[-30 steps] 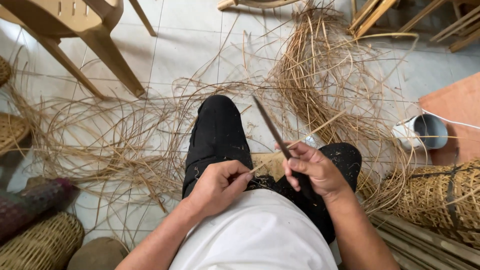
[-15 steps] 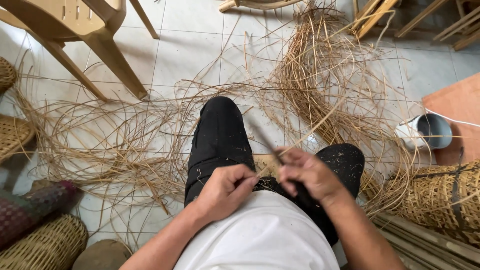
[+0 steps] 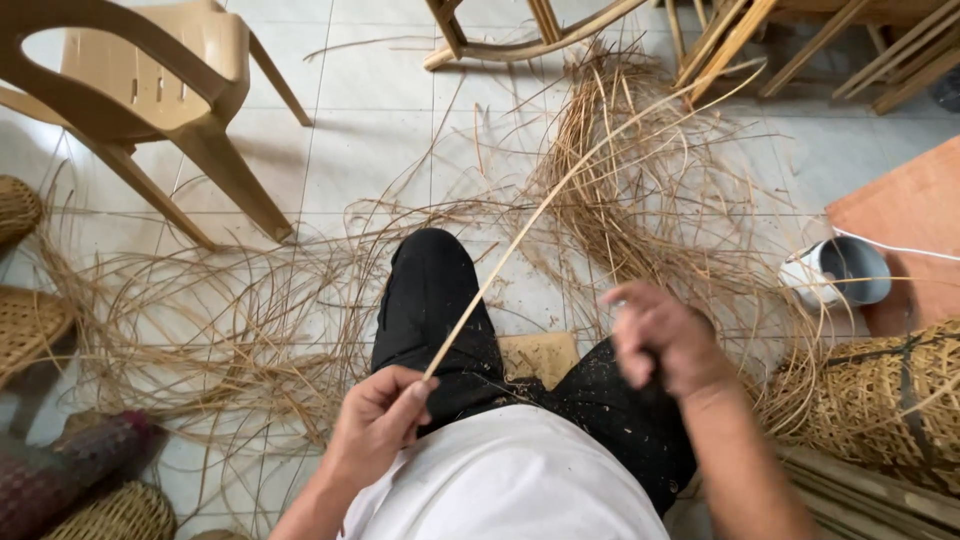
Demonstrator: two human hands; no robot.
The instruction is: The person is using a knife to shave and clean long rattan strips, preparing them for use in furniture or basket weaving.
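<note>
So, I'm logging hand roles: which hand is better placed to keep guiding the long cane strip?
Left. The left hand pinches the cane strip at its near end; the right hand is blurred, apart from it, above the thigh.

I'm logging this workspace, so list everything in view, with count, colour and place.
rattan strip: one, pale tan, rising from the left hand
loose strips: many, tan, strewn on the floor
plastic chair: one, beige, upper left
woven baskets: several, brown, left and right edges
cup: one, grey-white, right
wooden frames: several, tan, top
left hand: pinching the strip
right hand: blurred, closed; contents unclear
legs: black trousers, centre
</note>
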